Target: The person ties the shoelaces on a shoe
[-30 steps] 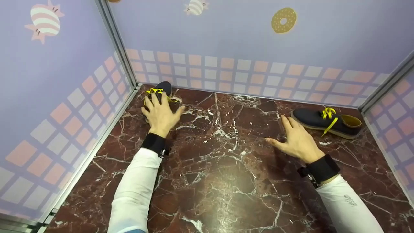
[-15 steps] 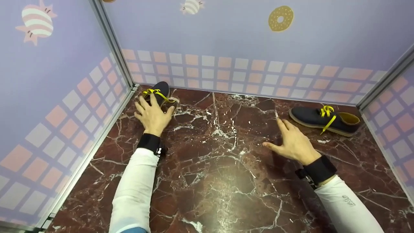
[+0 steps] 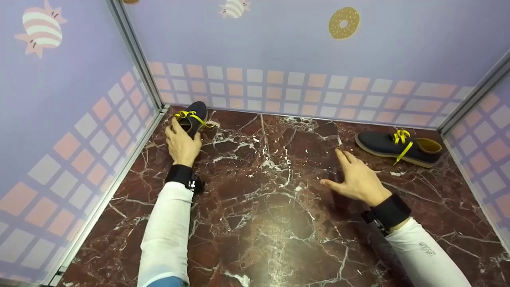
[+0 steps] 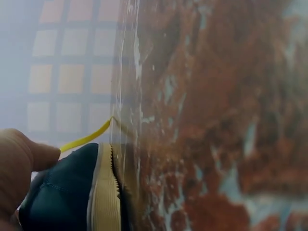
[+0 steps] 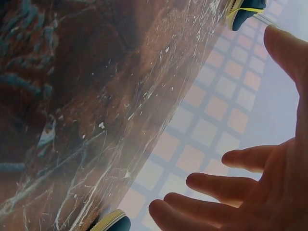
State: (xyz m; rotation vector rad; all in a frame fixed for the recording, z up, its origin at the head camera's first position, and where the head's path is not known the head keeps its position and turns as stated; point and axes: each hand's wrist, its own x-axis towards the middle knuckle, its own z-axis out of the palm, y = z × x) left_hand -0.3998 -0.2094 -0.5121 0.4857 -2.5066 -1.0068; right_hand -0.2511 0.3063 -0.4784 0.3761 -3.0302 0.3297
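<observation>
A dark navy shoe [image 3: 198, 108] with yellow laces lies near the far left corner, toe toward the back wall. My left hand [image 3: 182, 145] is at its heel end, fingers on the left side and thumb on the right, gripping it; the hand hides much of the heel. In the left wrist view the thumb [image 4: 43, 156] lies against the dark upper of the shoe [image 4: 62, 190], above its pale ribbed sole. My right hand [image 3: 360, 179] hovers over the floor with fingers spread, holding nothing. Just beyond it, a matching shoe [image 3: 382, 144] lies with its toe pointing left.
The floor [image 3: 271, 223] is dark red marble with white veins. A lilac back wall [image 3: 279, 48] with printed tiles and sweets closes off the far side. Side panels, such as the left one [image 3: 79, 79], meet it at metal corner posts [image 3: 137, 52].
My left hand has moved back from over the laces to the shoe's heel, and its fingers have drawn in around it. The right hand has shifted slightly left and nearer, away from the other shoe.
</observation>
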